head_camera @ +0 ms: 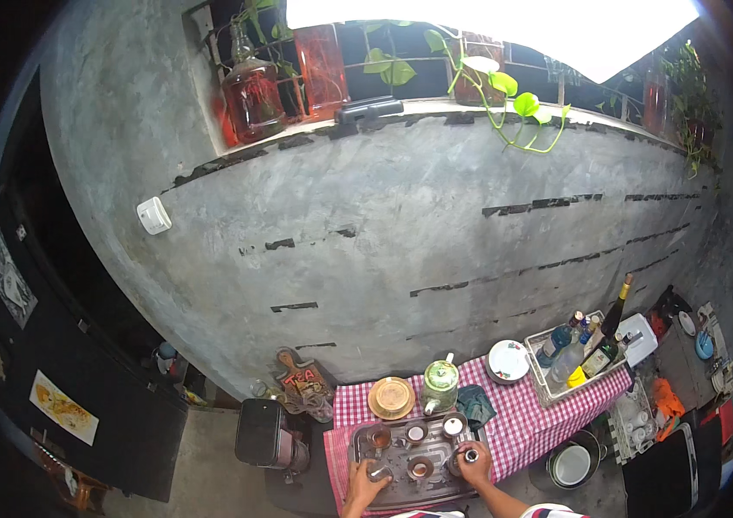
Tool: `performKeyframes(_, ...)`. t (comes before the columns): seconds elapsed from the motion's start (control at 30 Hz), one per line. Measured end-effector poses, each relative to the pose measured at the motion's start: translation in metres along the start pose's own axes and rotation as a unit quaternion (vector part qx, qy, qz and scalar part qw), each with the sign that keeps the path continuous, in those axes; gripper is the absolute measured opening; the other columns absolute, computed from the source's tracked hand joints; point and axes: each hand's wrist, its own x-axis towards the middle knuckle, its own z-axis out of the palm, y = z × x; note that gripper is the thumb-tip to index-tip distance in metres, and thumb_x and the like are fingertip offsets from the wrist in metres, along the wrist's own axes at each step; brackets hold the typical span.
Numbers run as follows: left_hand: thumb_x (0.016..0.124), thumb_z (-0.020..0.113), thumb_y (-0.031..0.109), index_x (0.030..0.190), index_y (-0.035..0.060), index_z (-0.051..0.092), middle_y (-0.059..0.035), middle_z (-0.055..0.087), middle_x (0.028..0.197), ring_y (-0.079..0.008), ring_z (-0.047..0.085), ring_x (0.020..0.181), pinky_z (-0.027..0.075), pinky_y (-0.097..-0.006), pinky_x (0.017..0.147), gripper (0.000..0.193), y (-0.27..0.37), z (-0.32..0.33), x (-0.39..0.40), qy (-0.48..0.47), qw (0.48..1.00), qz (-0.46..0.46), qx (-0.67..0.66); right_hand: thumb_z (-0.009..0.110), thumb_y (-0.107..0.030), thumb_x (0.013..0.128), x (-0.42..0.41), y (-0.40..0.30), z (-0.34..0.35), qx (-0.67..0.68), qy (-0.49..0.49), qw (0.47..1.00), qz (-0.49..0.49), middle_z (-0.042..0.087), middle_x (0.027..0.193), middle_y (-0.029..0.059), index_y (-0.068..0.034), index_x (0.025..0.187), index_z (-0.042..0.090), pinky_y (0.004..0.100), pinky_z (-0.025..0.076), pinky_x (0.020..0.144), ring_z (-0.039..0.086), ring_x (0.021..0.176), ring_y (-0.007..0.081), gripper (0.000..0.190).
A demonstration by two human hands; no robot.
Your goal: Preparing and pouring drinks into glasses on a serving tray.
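Note:
On a dark metal tray [405, 495] stand several glass cups. My left hand [365, 482] is closed round a glass cup [378, 471] at the tray's left front. My right hand [475, 465] grips a small object with a round metallic top [471, 456], over a cup at the tray's right side; what it is cannot be told. A cup of brown liquid [379, 438] stands behind my left hand. Two cups with pale contents, one at the back middle [415, 433] and one at the back right [453, 425], stand near another cup [420, 467] at the centre.
Behind the tray are a green teapot [440, 383], a woven round dish [391, 398] and a dark green cloth [475, 406]. Farther right stand stacked plates [508, 361] and a basket of bottles [544, 395]. A black appliance [261, 432] is at the left. Pots [571, 465] sit below the table's right side.

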Motion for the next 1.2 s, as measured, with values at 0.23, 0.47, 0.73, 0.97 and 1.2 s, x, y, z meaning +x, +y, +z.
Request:
performKeyframes(0.23, 0.068, 0.088, 0.031, 0.118, 0.0062, 0.057, -0.0164, 0.048, 0.107, -0.0349, 0.054, 0.105, 0.047, -0.0425, 0.091, 0.064, 0.011, 0.002, -0.008, 0.026, 1.000, -0.007, -0.008, 0.071, -0.007, 0.069, -0.002, 0.002, -0.005, 0.009, -0.013, 1.000, 0.001, 0.069, 0.091, 0.0074, -0.010, 0.079, 0.063, 0.0423, 0.048, 0.083, 0.064, 0.092, 0.0295, 0.013)
performKeyframes(0.47, 0.066, 0.090, 0.029, 0.120, 0.0053, 0.056, -0.0168, 0.053, 0.108, -0.0326, 0.057, 0.101, 0.048, -0.0417, 0.089, 0.068, 0.022, 0.013, -0.006, 0.086, 0.993, 0.002, -0.079, 0.071, -0.008, 0.072, 0.001, 0.005, 0.000, 0.004, -0.018, 1.000, 0.006, 0.070, 0.092, 0.0060, -0.009, 0.079, 0.064, 0.0424, 0.047, 0.082, 0.064, 0.093, 0.0285, 0.010)
performKeyframes(0.73, 0.075, 0.086, 0.019, 0.129, 0.0066, 0.051, -0.0084, 0.055, 0.111, -0.0161, 0.058, 0.099, 0.053, -0.0288, 0.082, 0.066, 0.026, 0.048, -0.005, 0.004, 0.936, -0.094, -0.339, 0.073, -0.010, 0.078, 0.006, 0.005, -0.003, 0.006, -0.036, 0.999, -0.006, 0.071, 0.092, 0.0101, -0.003, 0.072, 0.064, 0.0391, 0.050, 0.080, 0.066, 0.090, 0.0281, 0.012)
performKeyframes(0.97, 0.072, 0.087, 0.031, 0.118, 0.0056, 0.064, -0.0110, 0.056, 0.113, -0.0223, 0.056, 0.106, 0.046, -0.0347, 0.093, 0.057, 0.026, 0.075, -0.006, -0.057, 0.954, -0.018, -0.294, 0.071, -0.009, 0.077, 0.015, 0.001, -0.005, 0.043, -0.067, 0.997, 0.008, 0.072, 0.086, 0.0103, -0.001, 0.074, 0.066, 0.0384, 0.052, 0.077, 0.068, 0.085, 0.0275, 0.010)
performKeyframes(1.2, 0.073, 0.086, 0.029, 0.119, 0.0066, 0.063, -0.0116, 0.056, 0.113, -0.0246, 0.054, 0.110, 0.043, -0.0351, 0.098, 0.056, 0.060, 0.062, -0.007, -0.074, 0.970, 0.035, -0.227, 0.072, -0.013, 0.076, 0.020, 0.008, 0.001, 0.007, -0.061, 0.996, 0.059, 0.073, 0.084, 0.0110, -0.006, 0.080, 0.073, 0.0363, 0.053, 0.074, 0.070, 0.081, 0.0258, 0.009)
